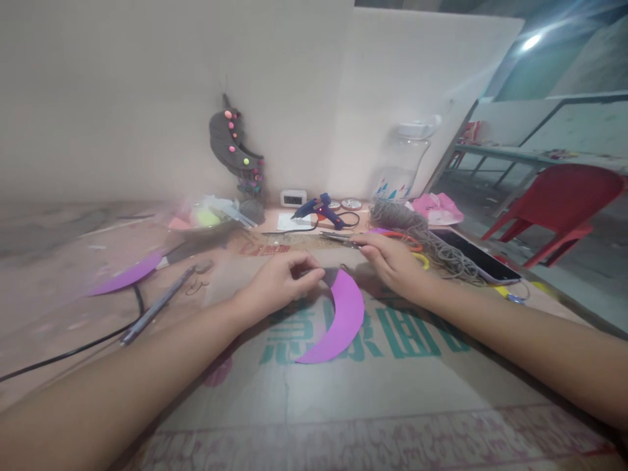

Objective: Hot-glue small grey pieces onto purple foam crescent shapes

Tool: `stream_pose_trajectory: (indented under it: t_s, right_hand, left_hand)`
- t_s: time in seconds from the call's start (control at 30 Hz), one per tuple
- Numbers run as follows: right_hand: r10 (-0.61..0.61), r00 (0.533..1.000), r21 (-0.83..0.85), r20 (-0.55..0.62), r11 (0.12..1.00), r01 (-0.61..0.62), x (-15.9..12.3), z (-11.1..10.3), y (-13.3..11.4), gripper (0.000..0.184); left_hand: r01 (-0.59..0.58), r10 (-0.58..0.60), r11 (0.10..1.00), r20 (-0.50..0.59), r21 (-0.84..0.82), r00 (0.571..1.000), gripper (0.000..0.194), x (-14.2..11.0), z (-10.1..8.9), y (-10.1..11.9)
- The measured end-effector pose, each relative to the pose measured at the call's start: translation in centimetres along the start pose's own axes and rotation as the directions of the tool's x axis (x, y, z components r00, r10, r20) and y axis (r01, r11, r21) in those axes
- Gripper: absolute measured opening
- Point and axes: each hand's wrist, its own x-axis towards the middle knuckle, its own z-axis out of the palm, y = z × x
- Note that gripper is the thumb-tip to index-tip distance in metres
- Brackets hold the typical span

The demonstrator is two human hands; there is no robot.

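A purple crescent of paper [342, 318] lies on a sheet of cardboard [373, 386] with green print. My left hand [282, 278] pinches the crescent's upper tip, fingers closed on it. My right hand [392, 260] lies just right of that tip, its fingers closed round a pair of thin dark pliers or scissors [342, 240] that points left. What exactly the tool is, I cannot make out.
A blue glue gun [316, 208] with its cord, a small white clock [293, 197], grey twine [422, 239], a phone [473, 255], a second purple crescent [128, 273], a pen [157, 304] and a clear jar [405, 163] surround the cardboard. A dark decorated crescent [233, 147] hangs on the wall. Red chair [564, 203] at right.
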Motion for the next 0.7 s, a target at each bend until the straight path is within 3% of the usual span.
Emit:
stream_pose_trajectory:
  t_s: [0.1, 0.2, 0.4, 0.53, 0.7]
  right_hand:
    - [0.074, 0.996, 0.047, -0.05, 0.996, -0.072, 0.1, 0.1, 0.3, 0.037]
    - [0.106, 0.994, 0.046, -0.022, 0.993, -0.105, 0.4, 0.4, 0.6, 0.035]
    - [0.101, 0.986, 0.049, 0.13, 0.993, -0.108, 1.2, 0.5, 0.5, 0.04]
    - [0.091, 0.973, 0.146, 0.214, 0.981, -0.124, 3.3, 0.8, -0.1, 0.039]
    - [0.132, 0.919, 0.347, 0.371, 0.898, -0.269, 7.0, 2.8, -1.2, 0.04]
  left_hand:
    - [0.018, -0.019, 0.998, -0.011, -0.06, 1.0, 0.026, 0.1, -0.1, -0.4]
    - [0.046, -0.046, 0.989, 0.003, -0.143, 0.999, 0.03, 0.4, -0.3, -0.9]
    - [0.053, -0.043, 0.967, 0.046, -0.251, 0.998, 0.033, 0.6, -0.3, -1.3]
    - [0.068, -0.055, 0.964, 0.059, -0.255, 0.997, 0.032, 0.5, -0.2, -1.0]
    - [0.052, -0.039, 0.968, 0.059, -0.245, 0.997, 0.032, 0.5, -0.3, -1.0]
